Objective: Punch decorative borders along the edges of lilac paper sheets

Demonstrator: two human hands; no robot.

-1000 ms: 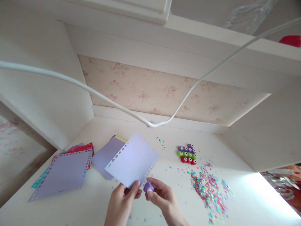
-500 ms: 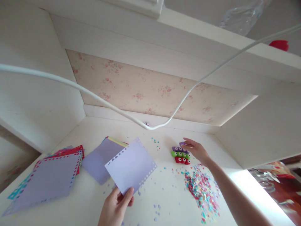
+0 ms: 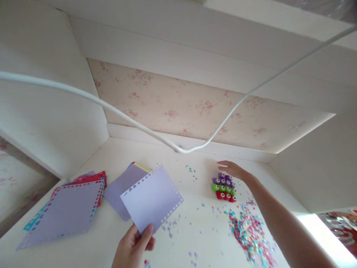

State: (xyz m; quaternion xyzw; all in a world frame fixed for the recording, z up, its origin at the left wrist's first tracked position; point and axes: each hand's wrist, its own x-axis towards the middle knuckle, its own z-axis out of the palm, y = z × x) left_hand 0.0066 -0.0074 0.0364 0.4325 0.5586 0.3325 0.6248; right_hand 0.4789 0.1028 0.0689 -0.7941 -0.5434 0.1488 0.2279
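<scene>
My left hand (image 3: 135, 242) pinches the near corner of a light purple paper sheet (image 3: 153, 197), thumb on top. Small shaped holes run along several of the sheet's edges. My right hand (image 3: 234, 170) is open, fingers stretched out to the left and holding nothing. Just below its fingers sits a block of small craft punches with googly eyes: purple punches (image 3: 228, 181) at the back, green punches (image 3: 223, 188) in the middle, red punches (image 3: 225, 196) at the front.
Punched paper sheets (image 3: 67, 208) lie in a pile at the left. A purple sheet (image 3: 122, 191) rests on other coloured paper behind my held sheet. Colourful confetti (image 3: 249, 232) is heaped front right. A white cable (image 3: 134, 123) crosses the view; a patterned wall (image 3: 170, 104) stands behind.
My right hand has let go of a purple punch, which now sits at the back of the block, and its fingers have drawn off it. The left hand still holds the sheet.
</scene>
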